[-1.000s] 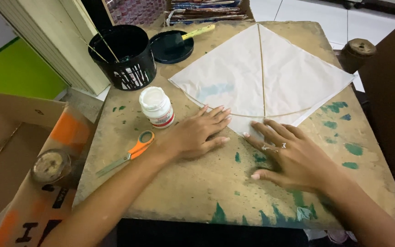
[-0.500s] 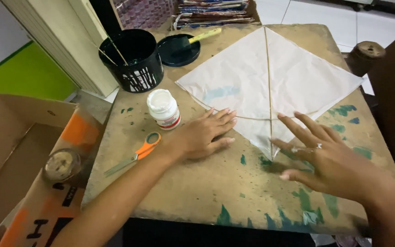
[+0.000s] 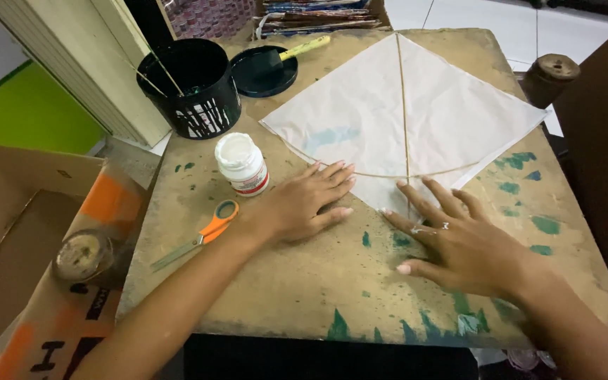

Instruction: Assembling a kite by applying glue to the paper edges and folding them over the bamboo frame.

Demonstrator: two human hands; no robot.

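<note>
Both hands are flat on the wooden table (image 3: 304,281), palms down, fingers spread, gripping nothing. The left hand (image 3: 297,204) presses at centre frame, fingertips on the lower left edge of the white paper kite (image 3: 360,119). The right hand (image 3: 459,243), a ring on 1 finger, lies at lower right, fingertips touching the kite's bottom corner. The kite fills the upper centre, 1 thin stick running down its middle, another bowed across it. Just left of the left hand stands a white glue bottle (image 3: 242,163); orange-handled scissors (image 3: 202,236) lie below it. A black bucket (image 3: 191,88) sits upper left, a black lid (image 3: 263,70) beside it.
</note>
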